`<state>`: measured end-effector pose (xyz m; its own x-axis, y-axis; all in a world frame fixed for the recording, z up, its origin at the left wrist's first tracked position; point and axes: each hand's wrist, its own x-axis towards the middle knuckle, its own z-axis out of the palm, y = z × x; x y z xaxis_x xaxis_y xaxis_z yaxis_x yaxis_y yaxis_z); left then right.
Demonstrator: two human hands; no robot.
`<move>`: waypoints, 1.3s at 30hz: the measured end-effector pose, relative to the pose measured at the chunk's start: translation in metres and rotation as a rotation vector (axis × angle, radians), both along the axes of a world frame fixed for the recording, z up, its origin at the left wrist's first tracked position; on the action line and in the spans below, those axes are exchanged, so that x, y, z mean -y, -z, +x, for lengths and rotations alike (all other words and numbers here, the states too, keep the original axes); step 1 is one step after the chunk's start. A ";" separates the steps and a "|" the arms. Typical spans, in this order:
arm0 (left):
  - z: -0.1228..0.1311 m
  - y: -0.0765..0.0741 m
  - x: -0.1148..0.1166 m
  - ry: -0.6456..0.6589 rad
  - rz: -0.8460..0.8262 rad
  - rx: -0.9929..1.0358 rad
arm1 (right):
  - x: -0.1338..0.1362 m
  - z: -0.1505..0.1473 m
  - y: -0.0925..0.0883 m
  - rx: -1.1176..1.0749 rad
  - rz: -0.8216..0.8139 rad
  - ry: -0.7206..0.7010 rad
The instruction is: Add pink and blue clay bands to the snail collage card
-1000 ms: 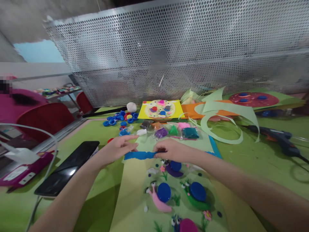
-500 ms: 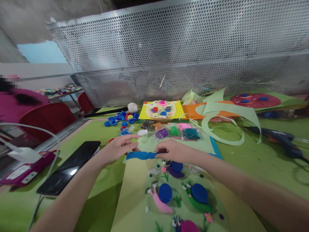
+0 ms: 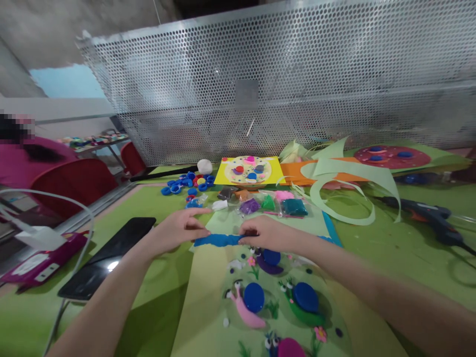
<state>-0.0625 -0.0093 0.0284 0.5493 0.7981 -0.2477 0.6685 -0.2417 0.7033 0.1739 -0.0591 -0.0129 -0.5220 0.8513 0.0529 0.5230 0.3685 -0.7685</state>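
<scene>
A flattened strip of blue clay lies across the top edge of a pale green craft sheet. My left hand pinches the strip's left end with its fingers together. My right hand presses down on the strip's right end, fingers curled. Below the strip the sheet carries clay snails with blue bottle-cap shells, one pink and one green, plus small flowers.
Small bags of coloured clay lie just beyond the hands, with loose blue bottle caps and a yellow craft card behind. A black phone lies left, a glue gun right. A perforated metal screen closes the back. A person in pink sits far left.
Both hands stay on the blue strip with only slight finger shifts; the view has drifted a little.
</scene>
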 end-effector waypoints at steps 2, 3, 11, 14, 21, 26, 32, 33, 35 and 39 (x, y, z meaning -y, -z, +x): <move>-0.001 -0.003 0.001 0.007 0.002 -0.020 | -0.001 0.001 0.001 -0.003 0.010 -0.007; -0.001 -0.004 0.002 0.004 0.004 -0.033 | -0.001 0.001 0.001 -0.003 0.013 -0.010; 0.001 -0.001 0.005 -0.059 -0.014 -0.014 | -0.001 0.000 0.000 0.010 0.013 -0.010; 0.004 -0.002 0.007 -0.053 -0.055 -0.020 | -0.002 0.000 0.001 0.012 0.017 -0.011; 0.002 -0.002 0.006 -0.054 -0.051 0.030 | -0.002 0.000 0.003 0.020 0.029 -0.013; 0.000 0.005 0.001 -0.029 -0.052 0.035 | -0.001 0.000 0.002 0.039 0.029 -0.009; 0.003 -0.001 0.006 -0.015 -0.060 0.030 | -0.001 -0.001 0.004 0.037 0.023 0.000; 0.003 -0.002 0.007 -0.015 -0.056 0.022 | -0.001 -0.001 0.005 0.034 0.021 0.001; 0.003 -0.001 0.006 -0.014 -0.028 0.007 | -0.002 -0.001 0.006 0.027 0.021 0.006; -0.001 0.007 0.000 -0.025 0.045 0.008 | -0.001 0.000 0.008 -0.001 0.041 0.021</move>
<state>-0.0638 -0.0093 0.0214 0.5311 0.8216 -0.2072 0.6692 -0.2566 0.6974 0.1734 -0.0577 -0.0206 -0.5037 0.8593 0.0885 0.5305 0.3886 -0.7534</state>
